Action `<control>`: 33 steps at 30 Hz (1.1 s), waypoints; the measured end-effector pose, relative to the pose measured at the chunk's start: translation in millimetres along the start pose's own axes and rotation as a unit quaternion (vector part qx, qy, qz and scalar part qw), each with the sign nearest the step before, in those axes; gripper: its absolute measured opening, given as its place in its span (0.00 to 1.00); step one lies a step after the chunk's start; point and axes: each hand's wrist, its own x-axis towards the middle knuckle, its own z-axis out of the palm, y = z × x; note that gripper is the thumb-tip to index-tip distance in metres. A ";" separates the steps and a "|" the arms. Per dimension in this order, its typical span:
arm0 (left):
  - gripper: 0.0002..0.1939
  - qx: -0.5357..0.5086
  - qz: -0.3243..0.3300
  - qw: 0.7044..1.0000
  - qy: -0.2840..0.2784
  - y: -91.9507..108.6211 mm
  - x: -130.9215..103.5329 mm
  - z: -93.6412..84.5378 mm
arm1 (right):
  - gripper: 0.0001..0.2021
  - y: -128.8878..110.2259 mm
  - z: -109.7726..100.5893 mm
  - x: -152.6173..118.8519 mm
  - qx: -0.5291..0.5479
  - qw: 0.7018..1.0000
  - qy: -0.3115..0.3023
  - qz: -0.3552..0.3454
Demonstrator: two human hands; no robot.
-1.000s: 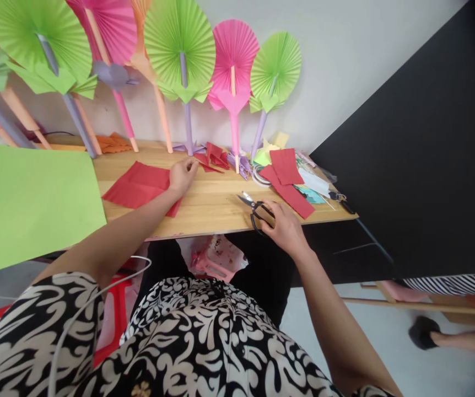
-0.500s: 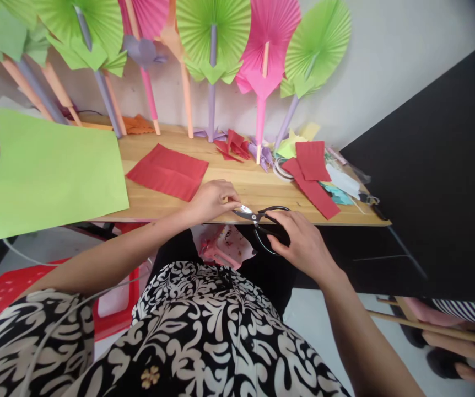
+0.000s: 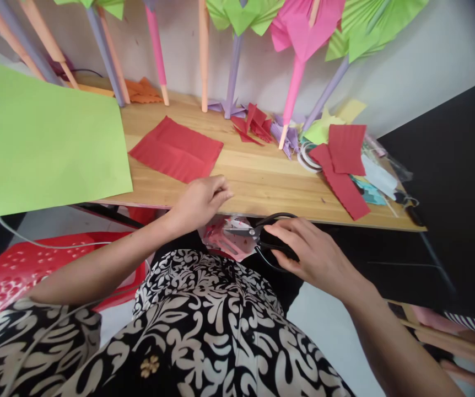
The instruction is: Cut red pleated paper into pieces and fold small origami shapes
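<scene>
My right hand (image 3: 309, 251) grips black-handled scissors (image 3: 254, 232) just off the front edge of the table, fingers through the loops. The blades point left and look closed. My left hand (image 3: 202, 203) is curled at the table edge with thumb and fingertips pressed together; anything between them is hidden. It is apart from the blades. A crinkled red paper sheet (image 3: 179, 148) lies just beyond this hand on the wooden table (image 3: 258, 182). Below the blades is a pinkish container (image 3: 216, 234) with scraps in it, partly covered.
A large green sheet (image 3: 51, 143) covers the table's left side. Red strips (image 3: 340, 182), a tape roll (image 3: 307, 157) and paper scraps lie at the right. Several paper fans on sticks (image 3: 293, 91) lean on the wall. A red stool (image 3: 55, 253) stands lower left.
My left hand has moved left, away from the scissor tips, and closed up more. The scissors have dropped slightly below the table edge, their blades now together. The view has tilted down.
</scene>
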 end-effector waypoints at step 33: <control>0.13 0.244 0.117 0.942 -0.199 4.5 4.6 11.0 | 0.23 18.8 -17.7 -2.3 -0.066 0.996 -0.054 -0.033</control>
